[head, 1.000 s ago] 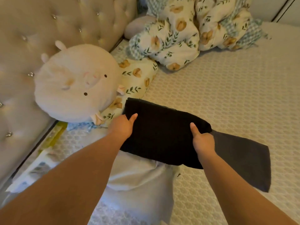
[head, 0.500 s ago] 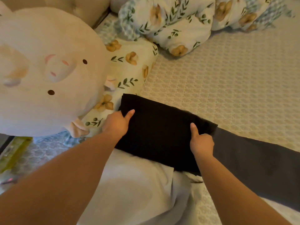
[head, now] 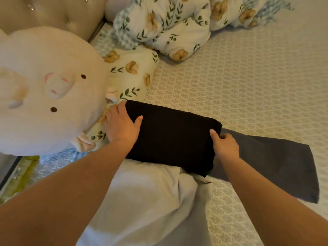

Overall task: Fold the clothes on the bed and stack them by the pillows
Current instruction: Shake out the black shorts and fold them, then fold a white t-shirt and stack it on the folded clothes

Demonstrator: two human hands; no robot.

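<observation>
A folded black garment [head: 174, 139] lies on the bed, its left end against the floral pillow [head: 131, 73]. My left hand [head: 121, 125] rests at the garment's left edge. Its thumb lies on top of the cloth and its fingers reach out straight beside the cloth towards the pillow. My right hand [head: 224, 144] pinches the right edge, thumb on top and fingers curled below. A flat dark grey garment [head: 276, 164] lies under and to the right of the black one. A pale grey garment [head: 150, 201] lies crumpled under my forearms.
A big round pig plush [head: 49, 89] leans on the tufted headboard [head: 53, 11] at the left, over the pillow. A bunched floral duvet [head: 168, 23] fills the top. The patterned mattress [head: 248, 77] stretches to the right. Greenish items [head: 19, 176] sit in the gap beside the bed.
The black garment has come down to rest against the floral pillow. My left fingers, tucked under its edge before, now show straight beside it. My right hand keeps its hold.
</observation>
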